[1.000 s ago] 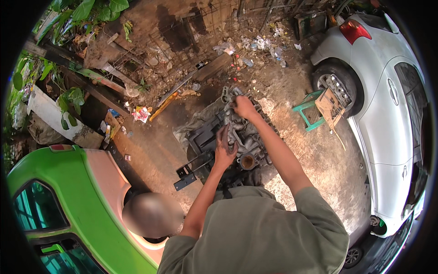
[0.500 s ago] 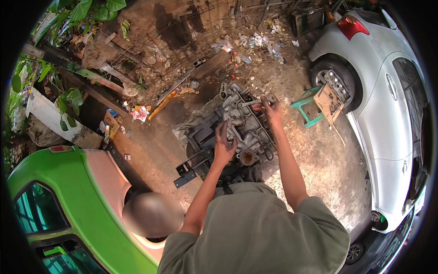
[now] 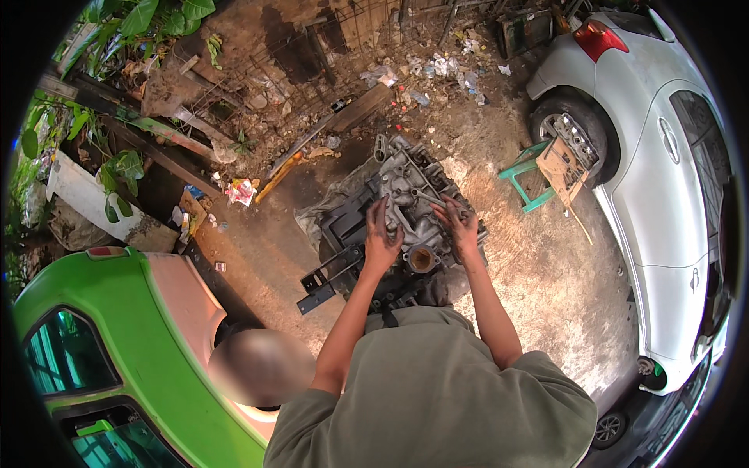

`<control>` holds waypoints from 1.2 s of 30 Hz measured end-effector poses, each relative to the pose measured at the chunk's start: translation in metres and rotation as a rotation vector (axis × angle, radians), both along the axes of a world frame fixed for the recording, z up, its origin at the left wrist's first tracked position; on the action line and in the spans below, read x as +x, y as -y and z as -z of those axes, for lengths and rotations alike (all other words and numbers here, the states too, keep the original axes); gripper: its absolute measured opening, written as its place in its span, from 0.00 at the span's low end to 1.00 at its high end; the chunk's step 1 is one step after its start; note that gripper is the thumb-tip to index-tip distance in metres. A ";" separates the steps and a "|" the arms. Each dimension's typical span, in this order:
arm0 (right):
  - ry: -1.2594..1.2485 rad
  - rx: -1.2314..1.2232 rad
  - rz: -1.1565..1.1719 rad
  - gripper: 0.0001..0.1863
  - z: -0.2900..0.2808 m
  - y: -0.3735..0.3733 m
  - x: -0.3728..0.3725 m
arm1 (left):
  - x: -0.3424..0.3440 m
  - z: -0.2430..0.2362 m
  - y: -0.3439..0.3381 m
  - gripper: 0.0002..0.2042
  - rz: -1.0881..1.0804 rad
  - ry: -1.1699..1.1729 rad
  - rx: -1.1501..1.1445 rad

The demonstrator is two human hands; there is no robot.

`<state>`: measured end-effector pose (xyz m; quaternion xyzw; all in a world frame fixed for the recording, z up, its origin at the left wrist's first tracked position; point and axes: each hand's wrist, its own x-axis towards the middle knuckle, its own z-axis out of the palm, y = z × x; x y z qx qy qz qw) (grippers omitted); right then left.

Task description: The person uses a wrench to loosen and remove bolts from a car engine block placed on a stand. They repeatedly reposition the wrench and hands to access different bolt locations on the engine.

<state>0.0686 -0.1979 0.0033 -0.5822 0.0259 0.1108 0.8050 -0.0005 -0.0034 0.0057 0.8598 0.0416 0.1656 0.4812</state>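
A greasy metal engine (image 3: pixel 425 228) stands on the ground in front of me, with black covers on its left side. My left hand (image 3: pixel 382 240) rests on its near left part, thumb and fingers apart, with nothing plainly held. My right hand (image 3: pixel 460 226) is low over the right side of the engine, fingers closed on a wrench (image 3: pixel 427 196). The wrench slants across the engine's top toward the upper left. My fingers partly cover its near end, and I cannot make out whether its far end sits on a bolt. A round brownish opening (image 3: pixel 421 259) lies between my hands.
A green stool (image 3: pixel 524 178) at the right bears a wooden board (image 3: pixel 560 173) with metal parts. Beyond it stands a silver car (image 3: pixel 644 148). A green vehicle (image 3: pixel 148 335) is at lower left, near a person's blurred head (image 3: pixel 261 366). Planks (image 3: pixel 359 109) and litter lie at the back.
My right hand has come down and nearer with the wrench, which now slants the other way across the engine. The left hand stays in almost the same place.
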 end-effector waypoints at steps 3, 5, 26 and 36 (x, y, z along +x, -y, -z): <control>0.021 -0.002 0.011 0.20 0.001 -0.003 0.002 | 0.001 0.001 -0.001 0.35 -0.001 0.034 0.063; 0.028 -0.007 0.030 0.20 0.003 -0.004 0.002 | 0.001 0.001 -0.001 0.34 0.000 0.015 0.054; 0.568 -1.062 -0.230 0.17 0.006 -0.103 0.146 | 0.002 0.010 -0.002 0.34 0.014 0.006 0.049; 0.388 -0.406 -0.313 0.13 -0.022 -0.101 0.129 | 0.002 0.008 -0.002 0.35 0.013 -0.030 -0.023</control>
